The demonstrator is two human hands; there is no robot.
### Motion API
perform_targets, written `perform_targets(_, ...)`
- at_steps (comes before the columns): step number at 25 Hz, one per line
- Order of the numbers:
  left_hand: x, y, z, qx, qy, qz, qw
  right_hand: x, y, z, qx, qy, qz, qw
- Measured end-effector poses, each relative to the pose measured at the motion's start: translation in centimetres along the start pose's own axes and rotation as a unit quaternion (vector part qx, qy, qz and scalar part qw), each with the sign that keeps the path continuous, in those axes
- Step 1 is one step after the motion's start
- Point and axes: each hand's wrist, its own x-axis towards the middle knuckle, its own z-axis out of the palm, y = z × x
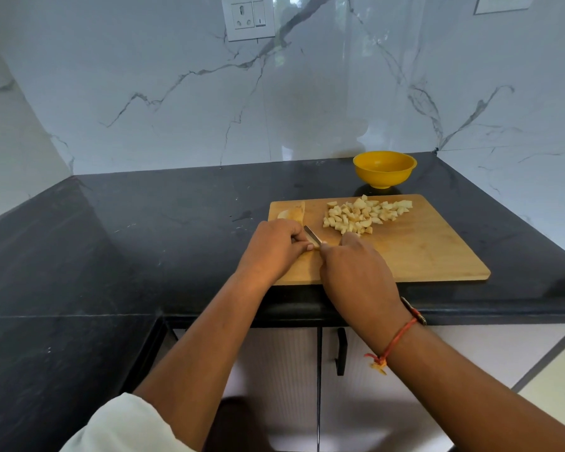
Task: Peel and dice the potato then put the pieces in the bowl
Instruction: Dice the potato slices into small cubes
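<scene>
A wooden cutting board [431, 249] lies on the black counter. A pile of several diced potato pieces [362, 215] sits at its far middle. My left hand [271, 249] has its fingers curled on a small potato piece [315, 247] near the board's left front. My right hand [353, 269] grips a knife whose blade [312, 235] lies over that piece; the handle is hidden in my fist. A pale potato chunk [283, 214] rests at the board's far left corner. A yellow bowl [385, 169] stands behind the board, nothing visible inside.
The black counter [144, 230] extends left and wraps round a corner toward me. Marble wall panels rise behind and to the right, with a socket plate [248, 17] high up. White cabinet doors with a black handle [341, 352] are below the counter edge.
</scene>
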Motion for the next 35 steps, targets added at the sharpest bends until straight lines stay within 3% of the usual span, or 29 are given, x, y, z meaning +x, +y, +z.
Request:
perform_targets(7, 0.1, 0.5, 0.0, 0.054, -0.005, 0.008, 0.999, -0.8, 0.3, -0.3, -0.002, -0.019, -0.001, 1.000)
perform_targets(15, 0.1, 0.5, -0.5, 0.040, -0.018, 0.006, 0.999, -2.9, 1.6, -1.9, 0.004, -0.034, -0.001, 0.999)
perform_targets(25, 1.3, 0.7, -1.6, 0.070, -0.081, 0.016, 0.994, -3.0, 3.4, -3.8, 0.077, 0.069, 0.079, 0.992)
perform_targets(30, 2.2, 1.1, -1.7, 0.104, -0.152, 0.043, 0.982, -1.3, 4.0, -1.9, 0.130, 0.057, 0.112, 0.984)
perform_targets(35, 2.2, 0.9, -1.4, 0.098, -0.151, 0.048, 0.983, -0.6, 4.2, -0.6, 0.155, 0.056, 0.106, 0.981)
